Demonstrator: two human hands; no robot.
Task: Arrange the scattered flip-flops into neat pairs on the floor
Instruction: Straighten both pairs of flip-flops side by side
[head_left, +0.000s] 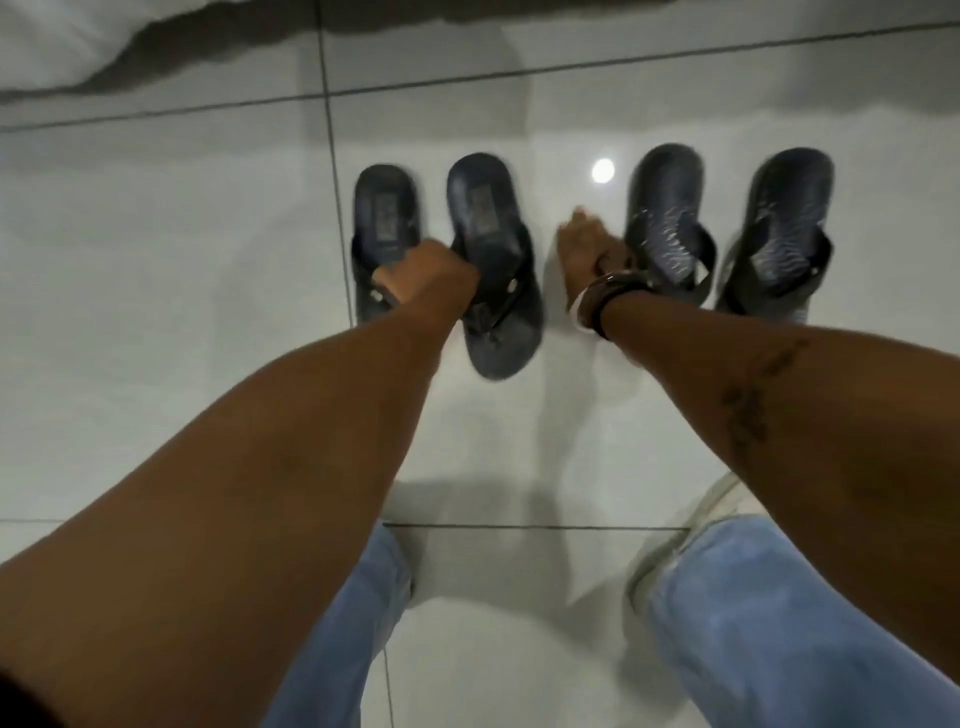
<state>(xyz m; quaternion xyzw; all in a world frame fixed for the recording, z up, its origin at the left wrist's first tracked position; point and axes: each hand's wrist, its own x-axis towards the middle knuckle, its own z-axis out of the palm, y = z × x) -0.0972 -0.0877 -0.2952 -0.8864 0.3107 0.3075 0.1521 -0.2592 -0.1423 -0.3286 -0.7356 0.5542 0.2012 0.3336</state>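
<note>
Four dark flip-flops lie in a row on the white tiled floor. The two on the left carry a square heel print: the far-left one (385, 208) and its neighbour (485, 218), which sits lower and slightly tilted. My left hand (426, 278) is closed between them, over their straps; which strap it grips is hidden. The two on the right have a wavy pattern: one (667, 208) and the far-right one (784, 218). My right hand (589, 244) rests at the left edge of the third flip-flop, fingers curled against its strap. A bracelet circles that wrist.
White bedding (104, 47) hangs at the top left, casting a shadow on the tiles. My jeans-clad legs (753, 623) and a white shoe (691, 525) are at the bottom. A ceiling light reflects as a bright spot (602, 170) between the pairs.
</note>
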